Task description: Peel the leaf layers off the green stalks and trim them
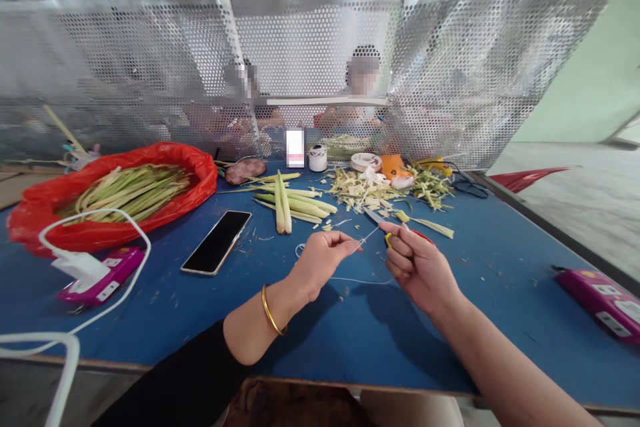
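Note:
My left hand (320,260) is closed in a pinch on a thin white thread (367,236) over the blue table (350,327). A gold bangle sits on that wrist. My right hand (417,267) is closed on scissors (383,225) with a yellow and red handle; their blades point up and left at the thread. The thread loops down on the table between both hands. A bundle of pale green leaf strips (290,203) lies just beyond my hands.
A red bag (30,220) holding green strips sits at left. A black phone (217,241), a magenta power bank (103,275) with white charger and cable, leaf scraps (365,188), tape roll (365,161), another magenta box (603,297). Perforated metal screen (310,53); people sit behind it.

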{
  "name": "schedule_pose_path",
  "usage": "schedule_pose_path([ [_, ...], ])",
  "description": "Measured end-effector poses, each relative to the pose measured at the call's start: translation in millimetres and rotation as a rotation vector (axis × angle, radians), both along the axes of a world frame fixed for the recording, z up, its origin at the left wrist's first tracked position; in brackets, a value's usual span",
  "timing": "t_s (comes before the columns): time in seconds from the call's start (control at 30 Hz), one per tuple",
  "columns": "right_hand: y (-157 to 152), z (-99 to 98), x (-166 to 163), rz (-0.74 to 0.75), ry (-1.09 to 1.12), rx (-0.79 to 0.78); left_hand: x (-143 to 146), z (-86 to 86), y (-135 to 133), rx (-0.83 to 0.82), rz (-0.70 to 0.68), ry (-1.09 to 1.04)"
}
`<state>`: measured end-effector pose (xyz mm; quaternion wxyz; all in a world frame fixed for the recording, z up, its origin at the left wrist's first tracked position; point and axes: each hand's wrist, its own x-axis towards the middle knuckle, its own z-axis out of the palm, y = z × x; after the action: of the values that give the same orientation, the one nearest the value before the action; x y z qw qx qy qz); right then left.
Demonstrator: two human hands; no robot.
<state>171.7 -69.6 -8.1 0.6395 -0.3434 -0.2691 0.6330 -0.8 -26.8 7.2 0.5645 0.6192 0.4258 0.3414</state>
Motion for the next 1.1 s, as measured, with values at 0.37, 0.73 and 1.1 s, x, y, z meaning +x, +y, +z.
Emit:
schedule_pose_path([
  [0.37, -1.7, -0.1, 0.2, 0.006, -0.043, 0.017, -0.2, 3.1, -0.8, -0.243, 0.05, -0.143],
  [0.73, -1.6, 1.1, 2.8, -0.044, -0.096, 0.008, -1.3, 6.9, -1.9, -0.183, 0.049, -0.042],
  [1.1, 8.6, 2.2, 8.4, -0.527, -1.11, 0.311, -10.5, 8.9, -4.1, 0.036, -0.004, 0.037],
])
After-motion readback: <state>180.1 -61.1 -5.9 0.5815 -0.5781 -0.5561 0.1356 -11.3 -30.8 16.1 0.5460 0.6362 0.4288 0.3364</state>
